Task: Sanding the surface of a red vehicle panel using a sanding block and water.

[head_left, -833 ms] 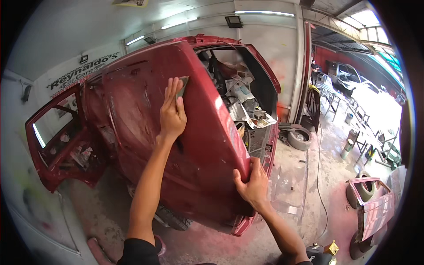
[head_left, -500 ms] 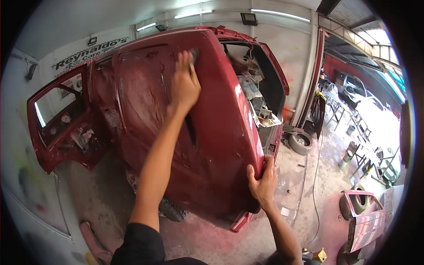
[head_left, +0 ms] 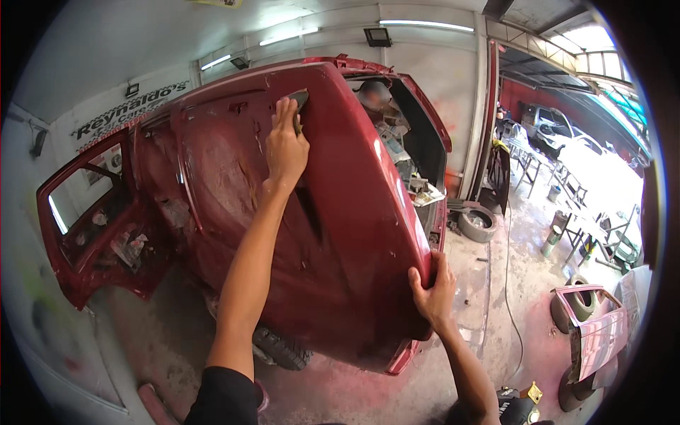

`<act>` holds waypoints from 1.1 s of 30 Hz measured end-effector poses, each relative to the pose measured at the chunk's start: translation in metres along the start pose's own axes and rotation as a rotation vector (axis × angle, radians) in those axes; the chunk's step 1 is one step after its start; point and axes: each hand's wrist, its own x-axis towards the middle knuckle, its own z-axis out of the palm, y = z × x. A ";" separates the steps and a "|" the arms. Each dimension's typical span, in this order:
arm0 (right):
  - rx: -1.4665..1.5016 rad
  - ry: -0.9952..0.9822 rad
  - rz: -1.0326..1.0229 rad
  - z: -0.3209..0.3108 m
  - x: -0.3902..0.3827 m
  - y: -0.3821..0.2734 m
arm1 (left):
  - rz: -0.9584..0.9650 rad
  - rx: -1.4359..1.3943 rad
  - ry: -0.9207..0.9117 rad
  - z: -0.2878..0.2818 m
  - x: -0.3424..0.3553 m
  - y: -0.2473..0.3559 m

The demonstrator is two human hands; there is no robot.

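My left hand lies on a dull red, scuffed body panel of a stripped vehicle, its fingers pressed together over a greenish-grey pad near the top of the panel. Most of the pad is hidden under the fingers. Further down, my right hand is wrapped round the panel's rounded right edge, thumb on the outer face. Just beyond that edge, newspaper lies inside the open body.
An open red door stands at left. Loose tyres, a cable and a detached door are on the floor at right. Stands and a white car are further back. A blurred shape shows inside the opening.
My left hand with the pad has moved upward along the panel toward the roof. My right hand still grips the edge. The view has shifted slightly.
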 end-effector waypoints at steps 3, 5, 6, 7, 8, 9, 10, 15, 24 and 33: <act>-0.112 -0.045 0.010 0.003 -0.005 -0.003 | -0.072 0.051 -0.098 -0.001 0.038 -0.028; -0.092 -0.084 0.041 0.001 -0.001 -0.005 | -0.284 0.054 -0.232 -0.006 0.077 -0.021; -0.065 -0.126 0.073 0.003 -0.001 -0.008 | -0.498 0.064 -0.364 -0.015 0.091 -0.021; -0.049 -0.141 0.071 0.007 -0.002 -0.012 | -0.324 0.093 -0.226 -0.009 0.082 -0.040; -0.079 -0.097 0.038 0.005 -0.003 -0.009 | -0.331 0.083 -0.237 -0.002 0.059 -0.028; -0.109 -0.044 0.004 0.002 -0.001 -0.004 | -0.244 0.006 -0.151 0.004 0.028 -0.001; -0.110 -0.037 0.008 0.001 0.000 -0.003 | -0.150 -0.061 -0.060 0.004 0.011 0.011; -0.089 -0.164 0.059 0.005 0.000 -0.013 | -0.265 -0.008 -0.197 -0.017 0.056 -0.014; -0.127 -0.094 0.014 0.002 -0.006 -0.013 | 0.032 -0.112 -0.119 -0.016 -0.016 0.030; -0.119 -0.105 0.053 0.000 0.000 -0.012 | 0.059 -0.186 -0.097 -0.003 -0.027 0.070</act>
